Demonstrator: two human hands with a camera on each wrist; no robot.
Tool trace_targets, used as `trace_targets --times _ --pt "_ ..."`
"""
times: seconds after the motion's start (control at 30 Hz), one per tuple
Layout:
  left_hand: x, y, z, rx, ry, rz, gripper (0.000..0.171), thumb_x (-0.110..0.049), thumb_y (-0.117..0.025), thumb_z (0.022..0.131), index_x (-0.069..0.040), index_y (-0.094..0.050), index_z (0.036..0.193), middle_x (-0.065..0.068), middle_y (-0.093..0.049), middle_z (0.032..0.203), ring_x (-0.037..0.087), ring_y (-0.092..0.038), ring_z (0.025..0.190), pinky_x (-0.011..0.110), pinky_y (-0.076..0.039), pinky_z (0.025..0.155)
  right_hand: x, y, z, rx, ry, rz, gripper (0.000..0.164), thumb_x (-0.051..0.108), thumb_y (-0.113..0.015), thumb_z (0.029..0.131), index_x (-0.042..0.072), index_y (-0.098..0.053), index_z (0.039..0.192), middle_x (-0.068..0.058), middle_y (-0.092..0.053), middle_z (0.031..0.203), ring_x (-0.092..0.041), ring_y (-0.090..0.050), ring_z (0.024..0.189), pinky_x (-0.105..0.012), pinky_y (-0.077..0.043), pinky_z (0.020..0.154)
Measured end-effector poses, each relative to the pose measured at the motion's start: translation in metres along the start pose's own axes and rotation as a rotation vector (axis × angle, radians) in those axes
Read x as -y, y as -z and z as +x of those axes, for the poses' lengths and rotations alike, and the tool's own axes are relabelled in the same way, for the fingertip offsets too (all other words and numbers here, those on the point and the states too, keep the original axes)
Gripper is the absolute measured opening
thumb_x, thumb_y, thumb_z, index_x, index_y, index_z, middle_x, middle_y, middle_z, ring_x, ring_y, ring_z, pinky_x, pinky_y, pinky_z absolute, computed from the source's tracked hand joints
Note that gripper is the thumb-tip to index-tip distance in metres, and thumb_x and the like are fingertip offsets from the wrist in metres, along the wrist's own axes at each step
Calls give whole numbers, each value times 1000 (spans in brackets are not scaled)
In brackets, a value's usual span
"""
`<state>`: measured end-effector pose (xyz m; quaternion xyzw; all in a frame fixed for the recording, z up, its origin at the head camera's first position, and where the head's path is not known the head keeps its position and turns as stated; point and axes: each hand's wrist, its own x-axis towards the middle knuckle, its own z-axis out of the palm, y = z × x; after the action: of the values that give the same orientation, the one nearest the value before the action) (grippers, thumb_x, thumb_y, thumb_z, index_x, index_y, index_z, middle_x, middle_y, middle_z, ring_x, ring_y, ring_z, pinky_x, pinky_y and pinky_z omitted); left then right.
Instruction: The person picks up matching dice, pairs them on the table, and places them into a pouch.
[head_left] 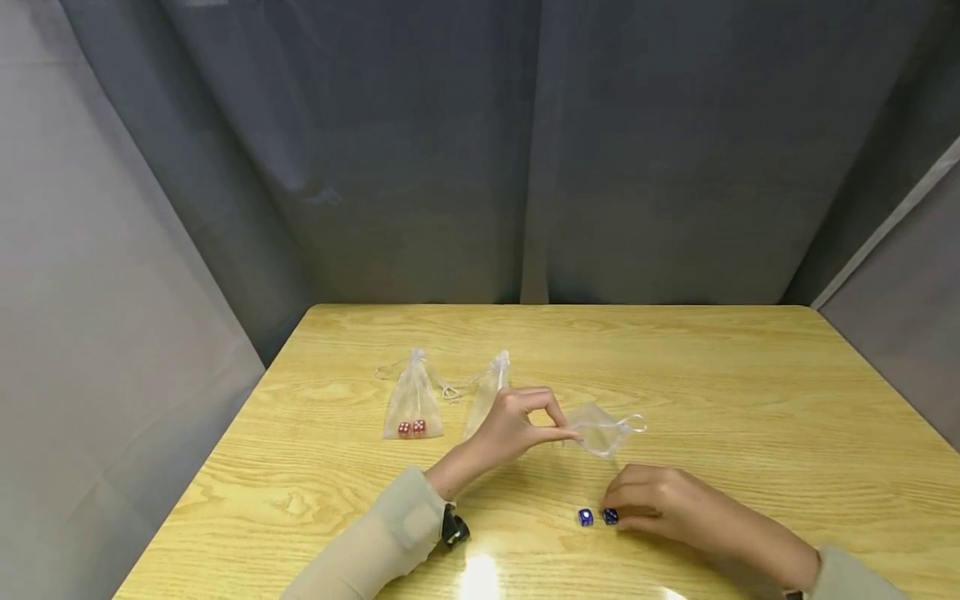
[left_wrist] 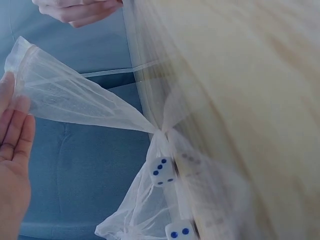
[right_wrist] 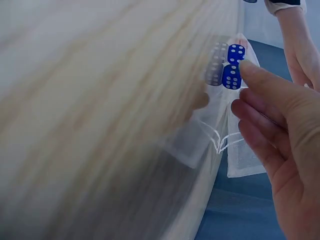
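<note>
My left hand [head_left: 517, 425] pinches the edge of a sheer white drawstring bag [head_left: 603, 429], held up above the wooden table. Two blue dice with white pips lie side by side nearer the front. On the right-hand blue die [head_left: 611, 516] the thumb and finger of my right hand [head_left: 667, 504] close in a pinch, and the right wrist view shows the thumb touching a die [right_wrist: 232, 77]. The left blue die [head_left: 585, 517] lies just beside it. Partly behind my left hand stands another sheer bag [head_left: 487, 392]; white dice [left_wrist: 162, 171] with blue pips show through it in the left wrist view.
A third sheer bag [head_left: 414, 396] with two red dice [head_left: 405, 428] inside lies to the left, its cord loose beside it. Grey curtains [head_left: 420, 167] hang behind the wooden table [head_left: 300, 500]. A dark band [head_left: 454, 527] circles my left wrist.
</note>
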<state>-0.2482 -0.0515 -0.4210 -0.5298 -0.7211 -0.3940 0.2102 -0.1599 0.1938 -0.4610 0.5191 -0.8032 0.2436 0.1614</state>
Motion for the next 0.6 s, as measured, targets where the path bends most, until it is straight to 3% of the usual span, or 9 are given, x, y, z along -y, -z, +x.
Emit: trace_targets --times 0.3,0.5,0.6 --pt "1 -1 -1 14 -5 -17 18 -12 -86 71 -10 -68 71 -1 -71 68 10 -66 64 6 -48 67 -2 -3 3 41 20 -141 24 20 -83 75 19 -74 97 9 -70 96 -3 -67 84 -5 -50 78" --pt "-1 1 -1 15 14 -25 19 -13 -86 71 -10 -68 71 -1 -71 68 5 -66 66 6 -48 67 -4 -5 3 24 37 -162 23 19 -83 74 19 -74 95 9 -70 94 -3 -66 84 -8 -51 77" --pt "-1 2 -1 12 16 -25 19 -13 -86 71 -10 -68 71 0 -71 69 6 -66 66 6 -48 68 -3 -4 3 -16 22 -121 24 18 -83 75 20 -73 97 9 -69 95 -3 -66 84 -7 -50 78"
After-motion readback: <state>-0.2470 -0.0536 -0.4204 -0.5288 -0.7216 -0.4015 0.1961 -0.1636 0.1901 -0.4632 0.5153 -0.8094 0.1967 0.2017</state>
